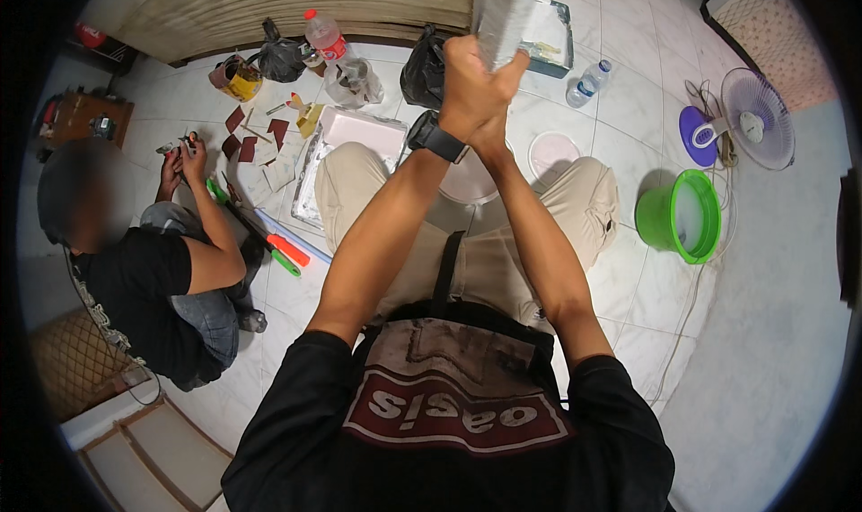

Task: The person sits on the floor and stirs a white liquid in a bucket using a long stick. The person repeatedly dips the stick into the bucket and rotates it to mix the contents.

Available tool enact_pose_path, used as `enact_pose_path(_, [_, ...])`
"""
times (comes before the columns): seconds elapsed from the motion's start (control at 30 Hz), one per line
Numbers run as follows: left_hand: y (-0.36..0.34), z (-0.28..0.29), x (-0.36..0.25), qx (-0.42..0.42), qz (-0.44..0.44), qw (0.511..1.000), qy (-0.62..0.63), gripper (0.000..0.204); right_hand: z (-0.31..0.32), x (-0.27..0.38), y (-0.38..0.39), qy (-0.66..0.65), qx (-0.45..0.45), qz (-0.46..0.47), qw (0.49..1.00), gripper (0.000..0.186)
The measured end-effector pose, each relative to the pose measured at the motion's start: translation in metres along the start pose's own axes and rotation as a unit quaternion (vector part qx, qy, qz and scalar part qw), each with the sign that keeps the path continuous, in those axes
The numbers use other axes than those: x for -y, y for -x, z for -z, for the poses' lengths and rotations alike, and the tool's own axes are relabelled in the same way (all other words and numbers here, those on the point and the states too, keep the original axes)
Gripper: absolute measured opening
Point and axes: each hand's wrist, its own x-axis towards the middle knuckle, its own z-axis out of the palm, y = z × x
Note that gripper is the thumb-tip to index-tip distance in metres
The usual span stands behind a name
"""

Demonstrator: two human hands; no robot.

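**Holding On Tight**

Holds a blurry whitish thing (505, 18) out in front with the left hand (462, 85) and right hand (505, 97) pressed close together. Has the fingers (464, 52) of both curled tight at its near end. Wears a black watch (438, 141) on the left wrist. Has a black bag (422, 76) just left of the hands, a messy dark tray (552, 65) and a small water bottle (588, 85) to the right, and a green bucket (657, 216) past the right knee (588, 198).
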Motion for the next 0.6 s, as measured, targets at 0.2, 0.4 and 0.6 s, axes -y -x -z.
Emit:
enact_pose_path(0.2, [-0.011, 0.032, 0.008, 0.041, 0.148, 0.969, 0.193, 0.035, -0.011, 0.019, 0.0, 0.06, 0.03, -0.182, 0.981, 0.018])
enact_pose_path(0.4, [-0.015, 0.032, 0.006, 0.006, 0.158, 0.981, 0.109, 0.037, -0.018, 0.022, 0.003, 0.019, 0.049, -0.208, 0.977, 0.016])
enact_pose_path(0.6, [-0.002, -0.001, 0.0, -0.008, -0.028, 1.0, -0.008, 0.024, -0.011, 0.019, -0.001, -0.086, -0.044, -0.013, 0.995, 0.026])
